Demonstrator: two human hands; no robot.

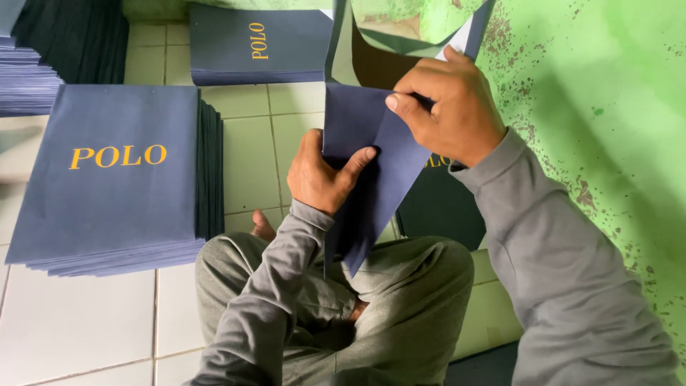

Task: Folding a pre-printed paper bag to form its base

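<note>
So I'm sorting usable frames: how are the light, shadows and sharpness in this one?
Head view: soft, even daylight with no glare; the left hand and right hand are sharp on the navy paper bag; faint shadows fall under the bag stack on the white tiled floor; slight wide-angle stretch at the edges.

Left hand (323, 177) pinches with thumb extended; right hand (450, 107) presses above, fingers (411, 100) curled, both grey-sleeved.

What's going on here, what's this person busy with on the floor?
A person in grey clothes sits cross-legged on a white tiled floor beside a green wall, holding a dark blue paper sheet in both hands. The left hand grips its lower part, thumb on the front; the right hand pinches a fold near the top. It looks partly folded. A stack of flat dark blue pieces with gold lettering lies at the left, another stack farther back.
</note>
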